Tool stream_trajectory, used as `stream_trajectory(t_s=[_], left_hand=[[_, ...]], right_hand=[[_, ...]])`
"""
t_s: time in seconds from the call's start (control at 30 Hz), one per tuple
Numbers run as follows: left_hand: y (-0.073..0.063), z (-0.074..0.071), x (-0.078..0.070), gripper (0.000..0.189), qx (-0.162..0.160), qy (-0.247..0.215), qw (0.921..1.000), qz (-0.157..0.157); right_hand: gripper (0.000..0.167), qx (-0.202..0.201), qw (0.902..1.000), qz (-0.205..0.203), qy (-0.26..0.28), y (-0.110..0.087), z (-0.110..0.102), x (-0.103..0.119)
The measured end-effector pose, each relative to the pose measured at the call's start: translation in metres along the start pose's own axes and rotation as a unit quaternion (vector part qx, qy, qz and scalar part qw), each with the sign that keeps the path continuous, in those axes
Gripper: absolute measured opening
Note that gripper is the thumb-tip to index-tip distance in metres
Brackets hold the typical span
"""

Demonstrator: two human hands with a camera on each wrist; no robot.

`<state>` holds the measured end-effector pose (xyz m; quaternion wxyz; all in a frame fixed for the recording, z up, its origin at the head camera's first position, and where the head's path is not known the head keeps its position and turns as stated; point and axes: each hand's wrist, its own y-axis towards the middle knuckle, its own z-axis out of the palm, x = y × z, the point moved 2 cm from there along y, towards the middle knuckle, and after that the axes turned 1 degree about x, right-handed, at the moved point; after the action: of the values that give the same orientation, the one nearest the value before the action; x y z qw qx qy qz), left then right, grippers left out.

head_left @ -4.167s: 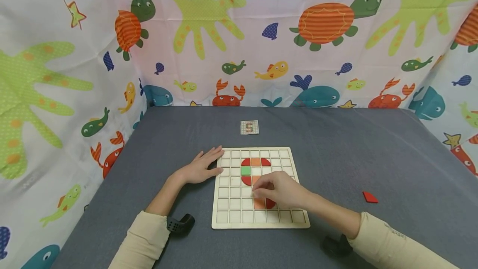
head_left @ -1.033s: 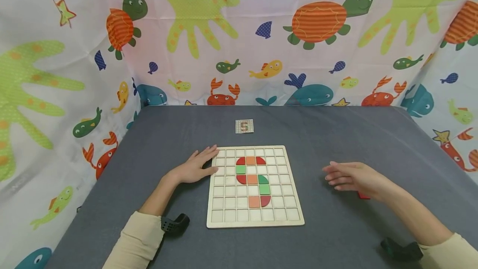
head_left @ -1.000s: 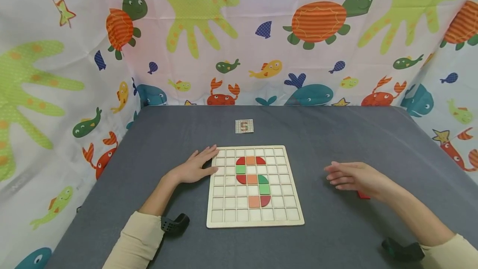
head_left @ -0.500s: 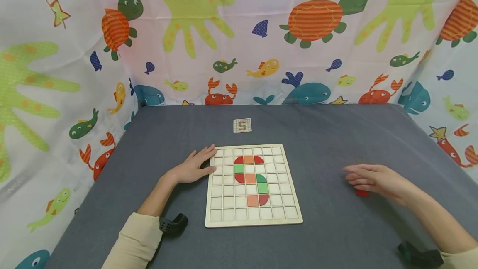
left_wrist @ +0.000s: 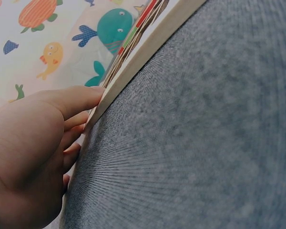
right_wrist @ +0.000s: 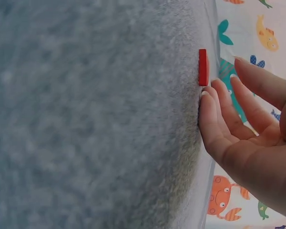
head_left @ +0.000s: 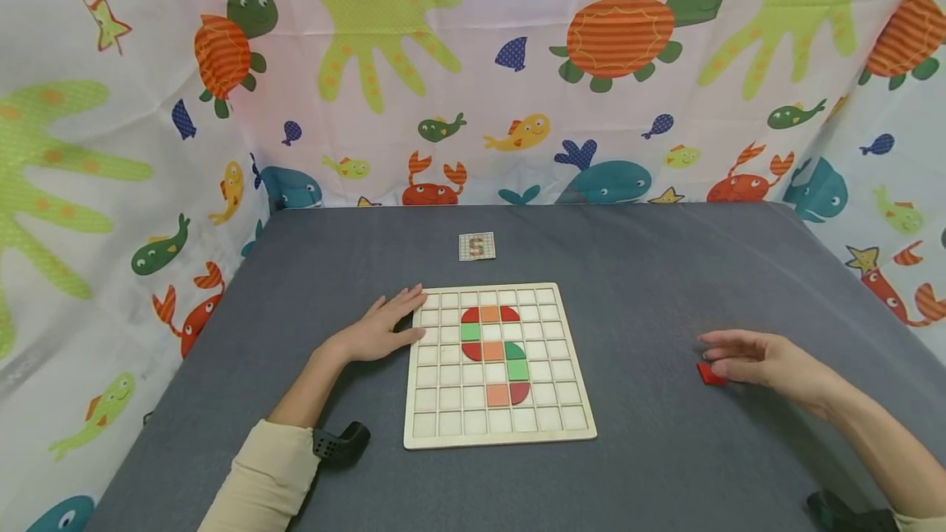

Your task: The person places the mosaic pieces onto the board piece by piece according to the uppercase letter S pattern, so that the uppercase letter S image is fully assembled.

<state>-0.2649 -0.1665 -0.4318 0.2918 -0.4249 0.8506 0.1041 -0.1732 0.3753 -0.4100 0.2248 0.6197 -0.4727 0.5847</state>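
Observation:
A wooden grid board (head_left: pixel 458 421) lies on the grey cloth, with red, orange and green tiles in some of its cells. My left hand (head_left: pixel 373 332) rests against the board's left edge, fingers spread; the left wrist view has the thumb touching the rim (left_wrist: pixel 128 67). Off to the right, a single red tile (head_left: pixel 711 374) with one curved side lies flat on the cloth. Just beside it is my right hand (head_left: pixel 772 368), thumb and fingers apart. In the right wrist view the red tile (right_wrist: pixel 203 67) sits beyond the fingertips, with nothing between thumb and fingers.
Behind the board lies a small card (head_left: pixel 476 246) printed with an S-shaped coloured pattern on a grid. A curtain (head_left: pixel 414 39) with sea animals stands around the back and sides of the grey-covered table (head_left: pixel 628 286). Each wrist wears a black device.
The right hand has left the board and moved right to the loose red tile. A green quarter-round tile and a green square now show on the board. The left hand keeps its place.

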Motion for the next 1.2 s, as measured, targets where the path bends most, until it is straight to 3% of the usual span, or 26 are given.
stream_trajectory(t_s=[0.17,0.37,0.57,1.0,1.2], left_hand=[[0.0,0.0,-0.001,0.067,0.001,-0.003,1.0,0.002],[0.0,0.0,-0.001,0.067,0.002,-0.005,1.0,0.003],[0.0,0.0,-0.001,0.067,0.002,-0.004,1.0,0.004],[0.0,0.001,-0.001,0.066,0.003,-0.002,1.0,0.003],[0.0,0.0,-0.001,0.067,0.002,-0.001,1.0,0.003]], right_hand=[[0.042,-0.019,0.9945,-0.051,-0.089,0.0,0.01,0.002],[0.042,-0.058,0.9695,-0.115,-0.208,0.003,0.02,0.005],[0.038,-0.097,0.9475,-0.138,-0.272,0.004,0.024,0.006],[0.026,-0.098,0.9469,-0.139,-0.273,0.005,0.023,0.003],[0.02,-0.069,0.9615,-0.102,-0.246,0.003,0.022,0.007]])
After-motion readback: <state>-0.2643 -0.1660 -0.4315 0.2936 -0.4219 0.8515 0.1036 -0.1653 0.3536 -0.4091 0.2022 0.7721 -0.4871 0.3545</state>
